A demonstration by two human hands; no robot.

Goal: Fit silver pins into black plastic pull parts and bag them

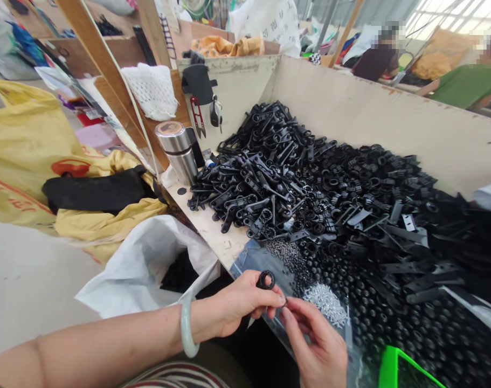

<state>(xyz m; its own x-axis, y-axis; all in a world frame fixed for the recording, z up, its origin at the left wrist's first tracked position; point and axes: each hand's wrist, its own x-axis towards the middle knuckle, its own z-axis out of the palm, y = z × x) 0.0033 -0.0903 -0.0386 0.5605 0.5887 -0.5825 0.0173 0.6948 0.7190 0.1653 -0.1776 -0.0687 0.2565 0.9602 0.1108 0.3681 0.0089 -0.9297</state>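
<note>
Near the bottom middle, my left hand (249, 299) is closed around a black plastic part with a ringed end (265, 279) that sticks up above the thumb. Most of that part is hidden inside the fist. My right hand (316, 337) meets the left fingertips, its thumb and forefinger pinched together; whatever lies between them is too small to make out. Just beyond the right hand is a heap of small silver screws (326, 304), with many round black pieces (350, 277) around it. A pile of black ring-ended plastic parts (257, 188) rises farther back on the bench.
A steel flask (177, 153) stands at the bench's left edge, below hanging red thread snips (197, 116). An open white sack (136, 264) lies left of my forearm. A bright green frame (391, 364) is at lower right. Two people (377, 56) sit beyond the back board (350, 102).
</note>
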